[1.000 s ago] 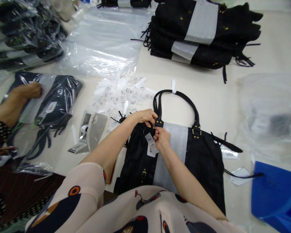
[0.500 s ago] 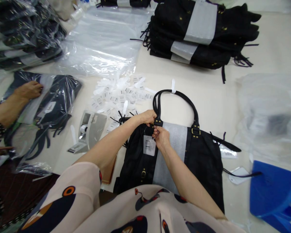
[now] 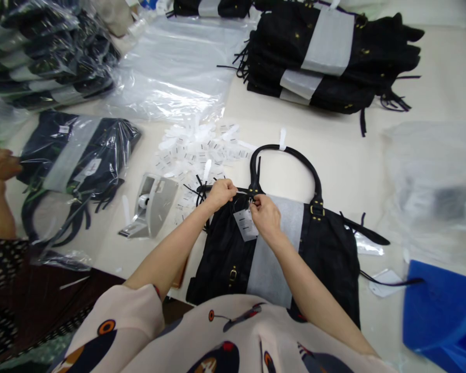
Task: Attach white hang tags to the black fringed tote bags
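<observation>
A black bag (image 3: 330,264) with a grey band (image 3: 266,269) across its middle lies at the near center of the tabletop (image 3: 264,114), its handle (image 3: 301,157) arching toward the far side. The left hand (image 3: 222,192) is closed, fingertips pinching a thin pale strand (image 3: 242,192) that runs right to the handle's left base. The right hand (image 3: 264,215) has its fingers drawn together at that base; what sits between them is too small to tell. Just below hangs a white tag (image 3: 245,225) printed in small dark lines, too fine to read. A white strip (image 3: 282,139) stands up from the handle's top. Left of the handle, a heap of white labels (image 3: 202,147) carries dark, barcode-like marks, the lettering illegible. Beyond the grey dispenser (image 3: 157,204), a plastic-wrapped bag (image 3: 108,142) shows a white label (image 3: 92,167) with an unreadable reddish mark, plus a smaller label (image 3: 64,129) farther off; a co-worker's hand (image 3: 0,163) is just left of it. Right of the black bag, a strap crosses a pale card (image 3: 387,283).
</observation>
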The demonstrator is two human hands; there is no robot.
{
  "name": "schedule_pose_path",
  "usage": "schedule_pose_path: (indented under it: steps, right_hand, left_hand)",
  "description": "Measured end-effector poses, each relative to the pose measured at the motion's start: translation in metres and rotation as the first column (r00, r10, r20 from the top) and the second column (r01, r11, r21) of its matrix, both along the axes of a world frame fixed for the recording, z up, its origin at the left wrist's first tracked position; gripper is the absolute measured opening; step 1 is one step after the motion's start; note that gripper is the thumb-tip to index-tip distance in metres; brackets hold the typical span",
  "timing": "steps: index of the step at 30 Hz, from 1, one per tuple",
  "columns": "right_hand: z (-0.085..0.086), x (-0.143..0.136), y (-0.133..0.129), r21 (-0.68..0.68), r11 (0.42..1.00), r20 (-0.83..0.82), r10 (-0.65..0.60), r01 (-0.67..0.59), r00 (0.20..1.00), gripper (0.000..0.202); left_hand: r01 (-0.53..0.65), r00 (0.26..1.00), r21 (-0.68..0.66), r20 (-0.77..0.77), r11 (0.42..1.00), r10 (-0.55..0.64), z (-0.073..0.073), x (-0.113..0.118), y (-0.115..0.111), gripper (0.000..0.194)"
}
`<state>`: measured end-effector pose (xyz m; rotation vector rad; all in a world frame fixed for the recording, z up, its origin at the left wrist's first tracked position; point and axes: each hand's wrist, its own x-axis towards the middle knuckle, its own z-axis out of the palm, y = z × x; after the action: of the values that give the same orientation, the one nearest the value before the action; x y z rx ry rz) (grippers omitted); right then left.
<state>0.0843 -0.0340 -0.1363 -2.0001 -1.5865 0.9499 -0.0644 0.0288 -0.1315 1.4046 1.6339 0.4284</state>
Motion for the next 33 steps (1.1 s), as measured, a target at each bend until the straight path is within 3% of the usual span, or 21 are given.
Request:
schedule_pose_path:
  steps: [4, 8, 13, 18, 21, 25, 28, 30, 33]
  right_hand:
    - [0.008, -0.003, 0.016, 0.184, 0.962, 0.177, 0.169, -0.201, 0.970, 0.026]
    - [0.005, -0.004, 0.037, 0.169, 0.891, 0.319, 0.354, -0.421, 0.879, 0.024]
    - [-0.002, -0.009, 0.048, 0.102, 0.840, 0.371, 0.465, -0.533, 0.804, 0.023]
    - [-0.006, -0.011, 0.052, 0.085, 0.827, 0.373, 0.490, -0.555, 0.788, 0.021]
    - [-0.008, -0.010, 0.054, 0.091, 0.844, 0.331, 0.474, -0.528, 0.816, 0.017]
    - [-0.010, -0.008, 0.056, 0.098, 0.886, 0.252, 0.419, -0.454, 0.872, 0.014]
    - [-0.013, -0.007, 0.056, 0.102, 0.904, 0.202, 0.390, -0.415, 0.898, 0.014]
    - [-0.015, -0.006, 0.056, 0.109, 0.911, 0.177, 0.376, -0.398, 0.909, 0.014]
    - [-0.016, -0.005, 0.055, 0.122, 0.916, 0.145, 0.363, -0.381, 0.920, 0.014]
  left_hand:
    - [-0.062, 0.988, 0.038, 0.144, 0.997, 0.056, -0.001, -0.007, -0.006, 0.006]
    - [-0.051, 0.981, 0.059, 0.191, 0.997, 0.038, -0.002, -0.011, -0.008, 0.007]
    - [-0.018, 0.980, 0.102, 0.199, 0.995, -0.002, -0.009, -0.014, -0.007, 0.005]
    - [0.101, 0.992, 0.293, 0.047, 0.951, -0.120, -0.009, -0.017, -0.006, 0.007]
    - [0.129, 0.991, 0.317, -0.007, 0.940, -0.134, -0.008, -0.017, -0.006, 0.008]
    - [-0.027, 0.993, 0.098, 0.116, 0.995, 0.015, -0.011, -0.013, -0.008, 0.005]
    - [-0.085, 0.952, -0.088, 0.285, 0.992, 0.107, -0.015, -0.006, -0.010, 0.029]
    - [-0.073, 0.931, -0.116, 0.349, 0.991, 0.109, -0.016, -0.001, -0.010, 0.026]
    - [-0.095, 0.933, -0.086, 0.341, 0.992, 0.119, -0.017, 0.005, -0.009, 0.005]
